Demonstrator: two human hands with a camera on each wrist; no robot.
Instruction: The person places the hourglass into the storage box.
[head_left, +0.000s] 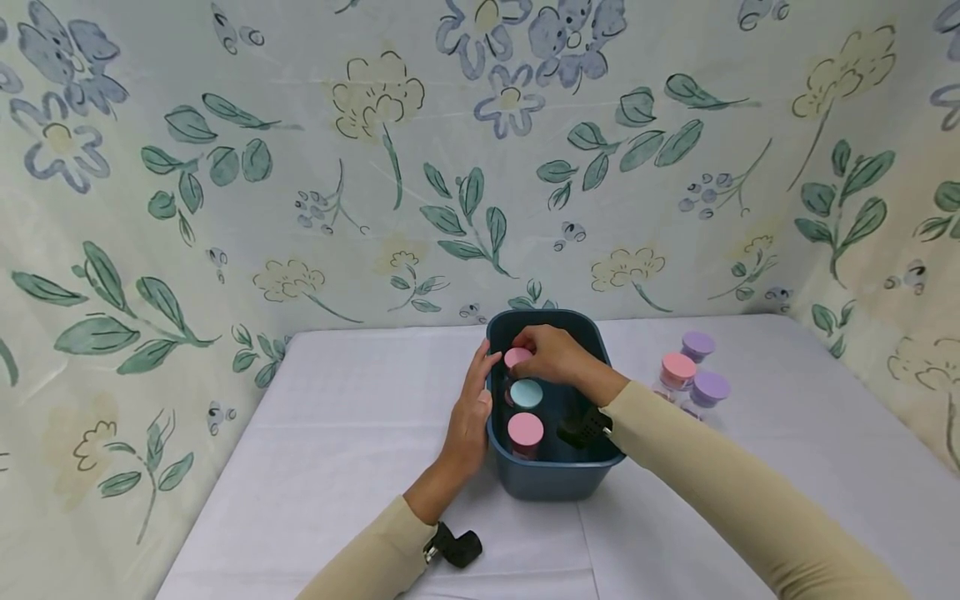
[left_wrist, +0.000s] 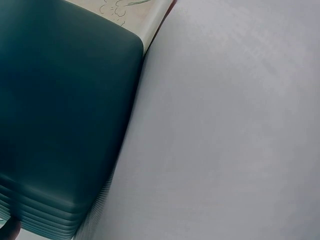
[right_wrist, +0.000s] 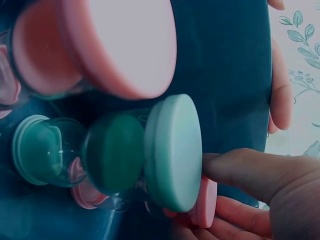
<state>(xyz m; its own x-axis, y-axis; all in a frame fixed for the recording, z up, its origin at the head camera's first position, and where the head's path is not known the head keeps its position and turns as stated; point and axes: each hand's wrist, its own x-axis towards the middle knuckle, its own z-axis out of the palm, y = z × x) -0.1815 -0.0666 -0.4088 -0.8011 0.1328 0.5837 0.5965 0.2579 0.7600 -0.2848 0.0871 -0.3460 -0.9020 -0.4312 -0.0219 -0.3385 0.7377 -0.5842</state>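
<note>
A deep dark-blue bin (head_left: 551,485) stands on the table, holding sand timers upright in a row along its left side. Inside its far left part, my right hand (head_left: 558,354) pinches a pink sand timer (right_wrist: 209,202) near the cap. Just nearer sits a teal sand timer (head_left: 526,394), and nearest the front wall another pink sand timer (head_left: 525,430). The right wrist view shows their clear bulbs and matching end caps. With fingers extended, my left hand (head_left: 468,425) rests against the bin's left side. Only a fingertip of it shows in the left wrist view.
To the right of the bin stand several more timers: a purple one (head_left: 698,344), a coral-pink one (head_left: 678,369) and another purple one (head_left: 710,387). A white cloth (head_left: 360,417) covers the table. Floral fabric (head_left: 480,167) hangs behind the bin and along the sides.
</note>
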